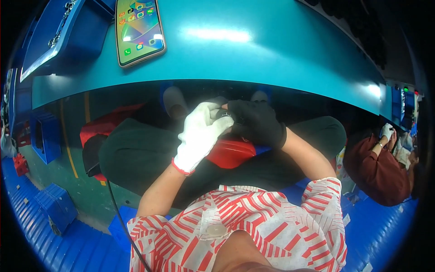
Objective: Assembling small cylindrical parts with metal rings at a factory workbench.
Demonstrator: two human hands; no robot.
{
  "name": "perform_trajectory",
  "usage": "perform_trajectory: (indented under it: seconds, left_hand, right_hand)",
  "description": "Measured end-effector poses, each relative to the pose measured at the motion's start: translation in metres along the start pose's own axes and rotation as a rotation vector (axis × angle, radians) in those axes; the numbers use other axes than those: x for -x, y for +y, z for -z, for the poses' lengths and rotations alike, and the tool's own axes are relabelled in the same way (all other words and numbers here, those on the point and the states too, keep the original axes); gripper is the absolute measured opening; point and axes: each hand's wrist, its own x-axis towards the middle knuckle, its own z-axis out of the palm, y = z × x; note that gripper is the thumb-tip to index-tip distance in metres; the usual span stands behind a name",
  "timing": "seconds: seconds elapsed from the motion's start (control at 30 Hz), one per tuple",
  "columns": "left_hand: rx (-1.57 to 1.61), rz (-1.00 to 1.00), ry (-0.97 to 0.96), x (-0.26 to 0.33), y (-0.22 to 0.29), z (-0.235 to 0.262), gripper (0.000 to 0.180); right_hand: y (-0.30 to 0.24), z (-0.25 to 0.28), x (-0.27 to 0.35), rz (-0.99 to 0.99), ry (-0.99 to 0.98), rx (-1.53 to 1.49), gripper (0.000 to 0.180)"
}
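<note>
My left hand (199,131) wears a white knit glove with a red cuff, and its fingers are bent and pinched together. Against it is my right hand (260,123), in a black glove, with its fingers closed too. Both meet over my lap, just below the table's near edge. Between the fingertips a small dark piece with a shiny bit (227,116) shows; the gloves cover most of it, so its kind cannot be made out. Beneath the hands, between my legs, is a red surface (232,153).
A teal table (253,59) curves across the front. On it lie a lit smartphone (140,31) and, at the left, a blue bin (77,41) with shiny metal parts. Blue crates (46,136) stand on the green floor at left. Another person (380,170) sits at right.
</note>
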Motion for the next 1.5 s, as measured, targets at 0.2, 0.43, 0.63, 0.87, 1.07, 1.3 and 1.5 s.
perform_trajectory:
  seconds: [0.2,0.43,0.63,0.87,1.07,1.3,1.5]
  left_hand:
    - [-0.041,0.004,-0.008,0.001,0.002,0.000,0.037]
    - [-0.097,0.062,-0.067,-0.001,0.003,0.009,0.036]
    - [0.083,0.060,-0.023,0.001,0.007,0.005,0.037]
    - [0.262,0.039,-0.204,0.004,0.016,0.011,0.043]
    - [0.083,-0.047,0.007,0.005,0.014,0.001,0.050]
    - [-0.226,-0.083,0.011,0.007,0.009,0.002,0.053]
    - [0.086,-0.013,-0.121,0.006,0.017,0.002,0.052]
  right_hand:
    - [-0.004,0.000,0.003,0.063,0.040,0.084,0.041]
    - [-0.002,-0.001,0.004,-0.124,-0.048,-0.057,0.042]
    - [0.006,0.011,0.002,-0.205,-0.134,-0.238,0.045]
    - [0.009,0.019,0.001,-0.593,-0.303,-0.959,0.042]
    - [0.006,0.013,-0.001,-0.642,-0.231,-0.892,0.041]
    - [0.004,0.007,-0.001,-0.576,-0.207,-0.742,0.034]
    - [0.006,0.012,-0.002,-0.676,-0.232,-0.976,0.030]
